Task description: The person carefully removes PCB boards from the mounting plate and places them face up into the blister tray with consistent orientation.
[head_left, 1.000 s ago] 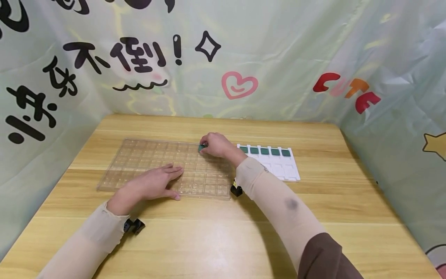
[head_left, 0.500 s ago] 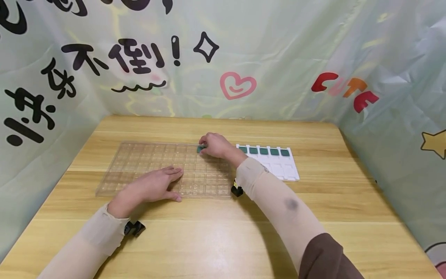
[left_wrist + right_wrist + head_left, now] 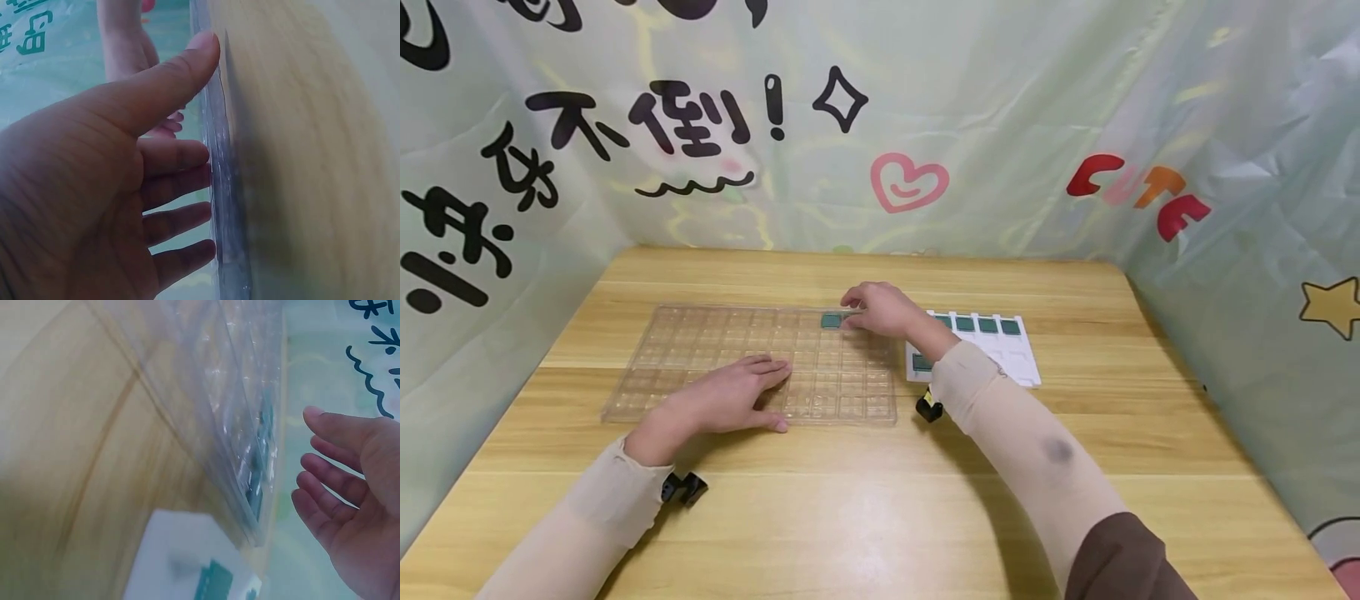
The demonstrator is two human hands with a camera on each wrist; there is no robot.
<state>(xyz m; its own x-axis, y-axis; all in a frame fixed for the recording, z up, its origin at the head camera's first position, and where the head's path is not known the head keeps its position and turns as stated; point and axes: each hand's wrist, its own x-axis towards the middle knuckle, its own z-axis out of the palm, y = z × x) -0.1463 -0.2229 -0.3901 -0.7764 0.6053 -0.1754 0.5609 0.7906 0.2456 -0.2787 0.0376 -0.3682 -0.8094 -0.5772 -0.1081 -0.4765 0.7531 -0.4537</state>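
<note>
A clear plastic tray [image 3: 838,383] divided into many small compartments lies on the table. My left hand [image 3: 726,398] rests on its near side, fingers extended; in the left wrist view, the fingertips [image 3: 203,212] touch the tray's edge. A small green rectangular piece [image 3: 831,320] sits in a compartment of the back row. Just right of that piece, my right hand [image 3: 886,312] hovers over the tray's back right corner with nothing held. The right wrist view shows the hand's fingers [image 3: 334,478] loosely bent and apart from the tray, where green pieces [image 3: 257,478] line the edge.
Right of the tray, a white plastic holder [image 3: 1013,360] carries several green pieces [image 3: 988,326] along its back row and one at its front left. My right forearm covers part of it. A printed cloth backdrop [image 3: 1000,167] stands behind the wooden table [image 3: 850,517].
My right hand has let go of the green piece in the back row and shifted slightly right. My left hand stays on the tray, whose back edge has dropped a little in view.
</note>
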